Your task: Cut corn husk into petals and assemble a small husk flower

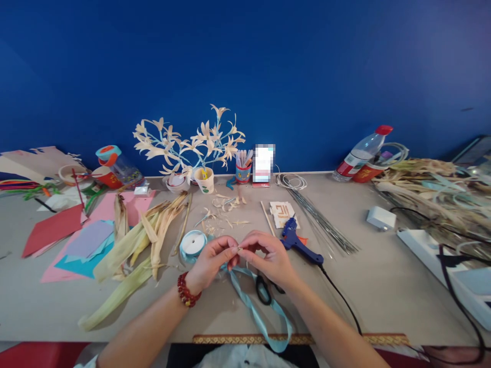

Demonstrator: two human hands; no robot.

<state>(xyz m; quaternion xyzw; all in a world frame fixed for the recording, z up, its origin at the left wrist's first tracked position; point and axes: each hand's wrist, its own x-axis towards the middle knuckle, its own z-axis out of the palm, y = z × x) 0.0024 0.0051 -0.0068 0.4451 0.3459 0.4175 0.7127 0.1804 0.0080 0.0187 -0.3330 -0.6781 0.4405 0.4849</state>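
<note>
My left hand (215, 255), with a red bead bracelet (186, 290) at its wrist, meets my right hand (270, 257) over the middle of the table. Thumbs and fingertips of both are pinched together around a tiny pale piece (240, 249), too small to name. Beneath them a light blue ribbon (251, 306) trails to the table's front edge. Its roll (194, 242) lies beside my left hand. Black-handled scissors (263, 290) are partly hidden under my right hand. A blue glue gun (301, 243) rests to the right of that hand.
Corn husks (130, 255) and coloured paper (86, 245) lie left. Husk flowers (192, 140) stand at the back in a paper cup (205, 181). Right are metal wires (326, 220), a bottle (360, 153), a power strip (448, 271) and a husk pile (425, 189). The glue gun's cord (345, 301) crosses the front.
</note>
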